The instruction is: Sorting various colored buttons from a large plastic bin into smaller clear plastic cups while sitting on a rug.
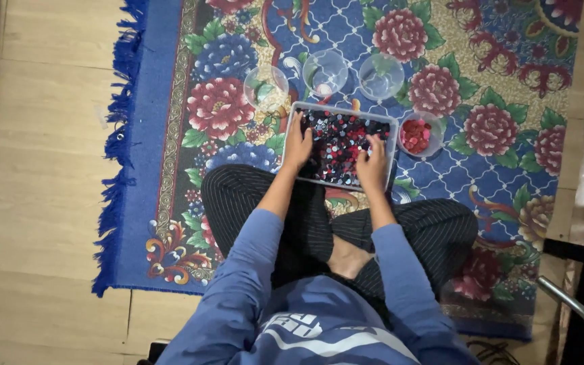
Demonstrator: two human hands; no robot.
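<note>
Hundreds of small red, black and pale buttons [341,142] fill a white tray [392,135] on the floral rug [488,169]. Both hands rest inside; left hand [298,145] and right hand [372,164] have fingers curled, exact grip unclear. A careless sweep could likely spill pieces over the rim or tip the nearby clear cups [325,71].

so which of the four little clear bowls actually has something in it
The bowl on the right, beside the tray; it holds red pieces. The three bowls above the tray look empty.
</note>
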